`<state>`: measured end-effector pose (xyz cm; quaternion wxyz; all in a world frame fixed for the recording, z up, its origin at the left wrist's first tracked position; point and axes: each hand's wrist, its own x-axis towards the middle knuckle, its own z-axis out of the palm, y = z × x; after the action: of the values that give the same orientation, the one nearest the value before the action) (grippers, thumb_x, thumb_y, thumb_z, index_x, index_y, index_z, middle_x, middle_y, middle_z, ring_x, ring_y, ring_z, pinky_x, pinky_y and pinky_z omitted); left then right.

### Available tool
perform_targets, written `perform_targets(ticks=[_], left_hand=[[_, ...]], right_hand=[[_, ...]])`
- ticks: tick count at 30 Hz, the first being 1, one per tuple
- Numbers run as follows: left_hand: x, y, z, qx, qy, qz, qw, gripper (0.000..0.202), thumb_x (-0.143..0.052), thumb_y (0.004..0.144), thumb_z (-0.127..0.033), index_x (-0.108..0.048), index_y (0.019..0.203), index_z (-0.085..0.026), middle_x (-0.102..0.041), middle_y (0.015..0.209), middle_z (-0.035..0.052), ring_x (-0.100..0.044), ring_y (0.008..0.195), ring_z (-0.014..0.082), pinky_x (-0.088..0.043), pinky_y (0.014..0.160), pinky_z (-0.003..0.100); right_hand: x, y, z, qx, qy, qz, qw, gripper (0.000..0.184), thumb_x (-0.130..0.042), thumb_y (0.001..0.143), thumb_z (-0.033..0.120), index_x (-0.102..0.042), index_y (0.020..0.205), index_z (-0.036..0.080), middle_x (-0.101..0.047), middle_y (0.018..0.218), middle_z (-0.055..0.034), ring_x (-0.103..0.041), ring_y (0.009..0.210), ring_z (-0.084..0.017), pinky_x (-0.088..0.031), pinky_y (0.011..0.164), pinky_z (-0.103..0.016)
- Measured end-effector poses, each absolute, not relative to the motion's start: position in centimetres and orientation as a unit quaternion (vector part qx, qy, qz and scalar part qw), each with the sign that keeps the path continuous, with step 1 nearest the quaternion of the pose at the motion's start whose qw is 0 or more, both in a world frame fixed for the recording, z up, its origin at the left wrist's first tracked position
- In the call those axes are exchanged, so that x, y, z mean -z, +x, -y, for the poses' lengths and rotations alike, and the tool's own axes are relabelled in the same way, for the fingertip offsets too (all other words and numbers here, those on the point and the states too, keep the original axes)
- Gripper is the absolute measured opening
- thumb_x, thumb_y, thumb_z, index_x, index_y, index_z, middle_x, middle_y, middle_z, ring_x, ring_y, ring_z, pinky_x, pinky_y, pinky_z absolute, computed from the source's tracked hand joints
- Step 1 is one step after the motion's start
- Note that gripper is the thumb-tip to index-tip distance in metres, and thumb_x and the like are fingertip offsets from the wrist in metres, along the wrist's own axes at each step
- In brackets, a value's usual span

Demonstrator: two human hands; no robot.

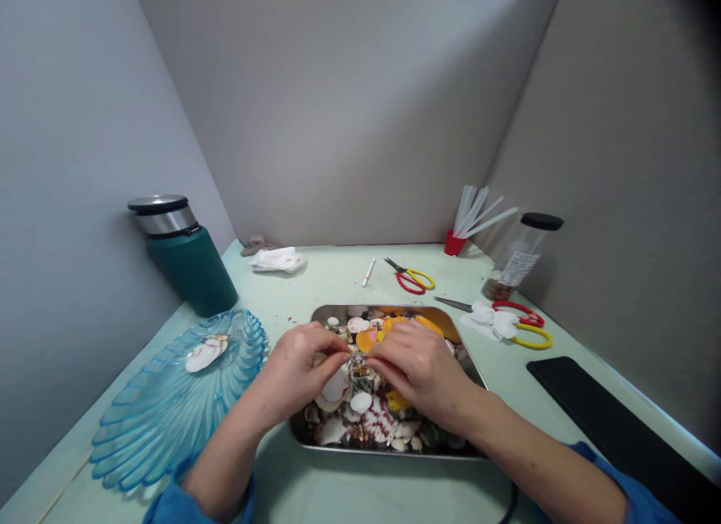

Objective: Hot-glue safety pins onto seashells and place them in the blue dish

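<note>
A metal tray (315, 317) full of several mixed seashells sits on the pale green table in front of me. Both hands hover over its middle. My left hand (298, 366) has its fingers pinched together above a white shell (336, 386); what it pinches is too small to make out. My right hand (420, 366) lies palm down on the shells with its fingers curled toward the left hand, fingertips nearly meeting it. Orange shells (433, 325) show behind the right hand.
A blue shell-shaped glass dish (169, 404) with a few white shells stands left. A teal flask (188, 257) is behind it. Scissors (414, 278), a second pair (521, 323), a jar (521, 257), a red cup of sticks (455, 242) and a black pad (608, 419) lie right.
</note>
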<state>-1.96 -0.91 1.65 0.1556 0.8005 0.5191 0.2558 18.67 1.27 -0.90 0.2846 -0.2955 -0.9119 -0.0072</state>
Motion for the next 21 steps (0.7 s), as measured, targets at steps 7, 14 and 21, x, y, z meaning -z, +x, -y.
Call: perform_targets(ticks=[7, 14, 21], left_hand=[[-1.61, -2.02, 0.96, -0.302, 0.764, -0.517, 0.240, 0.011, -0.059, 0.080, -0.024, -0.068, 0.075, -0.020, -0.070, 0.076, 0.0000, -0.060, 0.072, 0.0143, -0.044, 0.066, 0.024], [-1.67, -1.66, 1.00, -0.310, 0.744, -0.519, 0.284, 0.011, -0.060, 0.079, -0.025, -0.068, 0.073, -0.020, -0.070, 0.074, -0.0012, -0.060, 0.068, 0.0132, -0.045, 0.063, 0.022], [-1.43, -1.55, 0.86, -0.338, 0.724, -0.545, 0.254, 0.011, -0.061, 0.079, -0.025, -0.069, 0.074, -0.019, -0.072, 0.074, -0.0001, -0.063, 0.070, 0.0151, -0.046, 0.067, 0.024]], right_hand=[[0.59, 18.86, -1.07, 0.039, -0.298, 0.903, 0.306, 0.024, -0.047, 0.093, 0.023, -0.062, 0.076, 0.016, -0.062, 0.068, -0.0038, -0.051, 0.068, -0.016, -0.030, 0.067, -0.030], [0.60, 18.81, -1.15, 0.041, -0.246, 0.914, 0.321, 0.027, -0.049, 0.092, 0.025, -0.063, 0.071, 0.017, -0.061, 0.061, -0.0018, -0.050, 0.061, -0.014, -0.030, 0.065, -0.030], [0.82, 18.66, -0.99, 0.012, -0.178, 0.927, 0.329, 0.020, -0.050, 0.093, 0.030, -0.065, 0.092, 0.017, -0.065, 0.067, -0.0027, -0.055, 0.064, -0.015, -0.037, 0.067, -0.030]])
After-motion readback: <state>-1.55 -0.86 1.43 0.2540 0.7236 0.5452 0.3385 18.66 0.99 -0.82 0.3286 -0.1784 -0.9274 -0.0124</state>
